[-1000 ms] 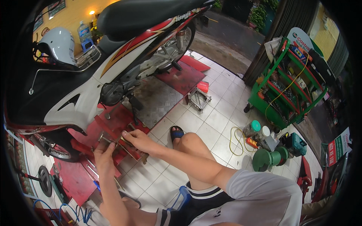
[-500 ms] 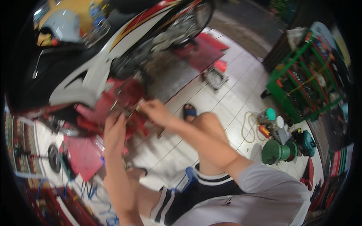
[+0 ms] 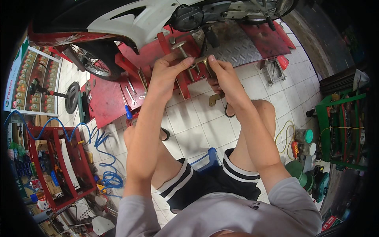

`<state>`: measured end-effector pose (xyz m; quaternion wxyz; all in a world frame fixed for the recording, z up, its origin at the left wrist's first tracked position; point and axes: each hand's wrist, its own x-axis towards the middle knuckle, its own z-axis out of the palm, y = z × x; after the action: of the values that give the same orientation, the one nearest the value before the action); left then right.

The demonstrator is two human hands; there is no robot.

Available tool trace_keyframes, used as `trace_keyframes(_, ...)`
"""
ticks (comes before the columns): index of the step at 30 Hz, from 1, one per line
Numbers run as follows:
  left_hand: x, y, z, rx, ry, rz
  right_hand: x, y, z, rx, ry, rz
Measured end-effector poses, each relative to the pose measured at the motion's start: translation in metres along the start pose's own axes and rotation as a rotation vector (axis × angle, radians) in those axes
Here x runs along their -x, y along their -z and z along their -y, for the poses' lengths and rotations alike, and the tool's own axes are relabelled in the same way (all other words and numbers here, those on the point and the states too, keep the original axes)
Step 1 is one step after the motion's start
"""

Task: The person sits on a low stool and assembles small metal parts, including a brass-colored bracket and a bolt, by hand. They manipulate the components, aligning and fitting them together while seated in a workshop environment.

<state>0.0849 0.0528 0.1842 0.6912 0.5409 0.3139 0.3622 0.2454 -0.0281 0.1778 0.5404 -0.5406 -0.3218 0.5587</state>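
In front of me, my left hand (image 3: 171, 69) is closed on a silver threaded rod with a T-handle (image 3: 179, 47), its thumb pressed to the shaft. My right hand (image 3: 224, 81) grips a brass-coloured metal bracket (image 3: 202, 62) beside that rod, thumb on top and fingers curled below. A flat angled metal piece (image 3: 214, 99) hangs under the right hand. The two hands are close together over the edge of a red lift platform (image 3: 103, 104). Above them is the white, black and red motorbike (image 3: 130, 27); wrenches (image 3: 131, 91) and a blue-handled screwdriver (image 3: 128, 112) lie on the platform.
A red tool cart (image 3: 63, 166) with coiled blue hose (image 3: 112, 177) stands left, a bottle rack (image 3: 43, 79) behind it. At right are a green tool cart (image 3: 343, 130), jars (image 3: 306, 136) and green cases (image 3: 298, 172). A metal frame (image 3: 274, 73) sits on the tiles.
My view has swung leftward, bringing the red cart and bottle rack into sight. Both hands, still holding the metal pieces, now appear higher and more central in the picture.
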Motion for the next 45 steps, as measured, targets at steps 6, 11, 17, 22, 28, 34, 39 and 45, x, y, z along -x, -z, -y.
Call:
trace_keyframes(6, -0.004, 0.005, 0.006, 0.073, -0.053, 0.097, 0.001, -0.001, 0.003, 0.008, -0.012, -0.024)
trace_keyframes(11, -0.002, 0.005, 0.004, 0.075, -0.042, 0.06, 0.001, -0.004, 0.004, 0.056, 0.002, -0.052)
trace_keyframes(17, -0.003, 0.008, 0.01, 0.022, -0.095, 0.006, 0.003, -0.003, 0.007, 0.076, 0.04, -0.043)
trace_keyframes(22, -0.003, 0.001, 0.005, 0.105, -0.075, 0.063, -0.002, 0.0, 0.0, 0.186, 0.116, -0.13)
trace_keyframes(28, -0.003, 0.002, 0.011, 0.047, -0.112, -0.049, -0.009, 0.006, -0.005, 0.253, 0.231, -0.148)
trace_keyframes(34, -0.006, 0.003, 0.017, -0.027, -0.107, -0.061, -0.012, 0.01, -0.006, 0.396, 0.319, -0.224)
trace_keyframes(39, -0.01, 0.0, 0.019, 0.021, -0.057, -0.103, -0.014, 0.022, -0.001, 0.378, 0.339, -0.31)
trace_keyframes(45, -0.025, -0.01, 0.056, -0.245, 0.181, 0.038, -0.01, 0.047, 0.025, -0.078, 0.253, -0.285)
